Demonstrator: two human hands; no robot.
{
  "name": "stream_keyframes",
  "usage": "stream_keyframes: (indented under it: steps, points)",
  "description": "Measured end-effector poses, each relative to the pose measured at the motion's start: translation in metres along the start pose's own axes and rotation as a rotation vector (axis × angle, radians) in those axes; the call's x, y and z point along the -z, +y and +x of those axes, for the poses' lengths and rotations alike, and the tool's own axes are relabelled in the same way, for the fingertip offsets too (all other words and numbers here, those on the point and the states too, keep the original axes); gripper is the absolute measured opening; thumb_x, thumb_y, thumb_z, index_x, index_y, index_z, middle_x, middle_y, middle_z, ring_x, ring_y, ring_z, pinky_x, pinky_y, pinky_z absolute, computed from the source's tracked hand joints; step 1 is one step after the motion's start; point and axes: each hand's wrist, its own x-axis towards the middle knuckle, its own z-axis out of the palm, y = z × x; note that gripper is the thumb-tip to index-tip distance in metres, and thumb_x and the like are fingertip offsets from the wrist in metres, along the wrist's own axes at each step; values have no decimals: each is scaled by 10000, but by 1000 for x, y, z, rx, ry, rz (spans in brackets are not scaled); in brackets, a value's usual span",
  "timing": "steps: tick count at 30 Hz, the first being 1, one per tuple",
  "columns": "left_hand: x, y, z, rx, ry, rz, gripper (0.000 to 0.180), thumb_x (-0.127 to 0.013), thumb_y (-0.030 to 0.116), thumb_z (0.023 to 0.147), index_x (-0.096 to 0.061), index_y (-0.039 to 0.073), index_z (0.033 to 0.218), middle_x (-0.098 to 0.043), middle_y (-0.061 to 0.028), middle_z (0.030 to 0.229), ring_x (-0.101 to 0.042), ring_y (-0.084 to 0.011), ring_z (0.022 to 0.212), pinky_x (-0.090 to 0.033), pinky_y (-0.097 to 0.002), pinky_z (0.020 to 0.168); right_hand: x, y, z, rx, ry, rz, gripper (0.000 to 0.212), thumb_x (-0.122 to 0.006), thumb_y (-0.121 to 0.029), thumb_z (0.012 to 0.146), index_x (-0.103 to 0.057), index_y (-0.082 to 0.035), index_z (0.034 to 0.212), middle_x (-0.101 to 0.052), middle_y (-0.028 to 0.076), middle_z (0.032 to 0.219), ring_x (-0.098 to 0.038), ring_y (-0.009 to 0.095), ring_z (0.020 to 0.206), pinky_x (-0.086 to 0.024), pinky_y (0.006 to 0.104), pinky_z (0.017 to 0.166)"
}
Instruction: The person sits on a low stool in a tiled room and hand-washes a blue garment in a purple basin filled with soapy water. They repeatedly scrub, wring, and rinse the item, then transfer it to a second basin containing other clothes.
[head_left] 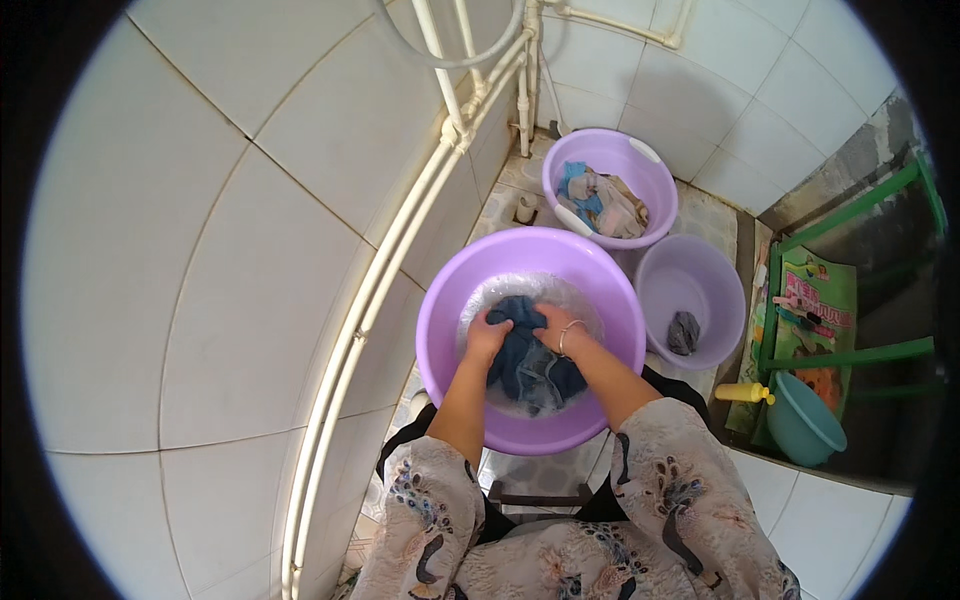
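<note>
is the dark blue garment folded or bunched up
Bunched up: the dark blue garment lies in uneven creases amid suds in the large purple tub, with the left hand and right hand both on it.

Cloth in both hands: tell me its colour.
The cloth is mostly dark blue, seen best in the head view.

A garment (522, 350) is set in the front basin (432, 330), flanked by the left hand (487, 335) and the right hand (560, 332). Behind, clothes (612, 205) are held in a second basin (660, 185); to the right, a cloth (683, 333) is contained in a third basin (700, 268). Farther right, a bottle (742, 392) is placed beside a bowl (806, 420).
</note>
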Motion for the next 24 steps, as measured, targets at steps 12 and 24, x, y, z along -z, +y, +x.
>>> stream_keyframes:
  steps: [12, 24]
  points:
    - [12, 66, -16, 241, -328, -951, 301, -476, 240, 886, -556, 28, 1085, -601, -127, 1008, -594, -232, 890, -511, -343, 747, 14, -93, -89, 420, 469, 341, 254, -618, -270, 753, -576, -50, 874, -613, 163, 827, -604, 334, 761, -482, 392, 681]
    - [5, 75, -31, 286, -263, -543, 368, -504, 236, 875, -525, -75, 1070, -604, -144, 955, -561, -215, 884, -452, -319, 807, 19, 12, 27, -267, 332, 642, 538, -596, -460, 780, -576, -31, 1104, -589, 239, 1083, -555, 356, 1037, -435, 403, 879]
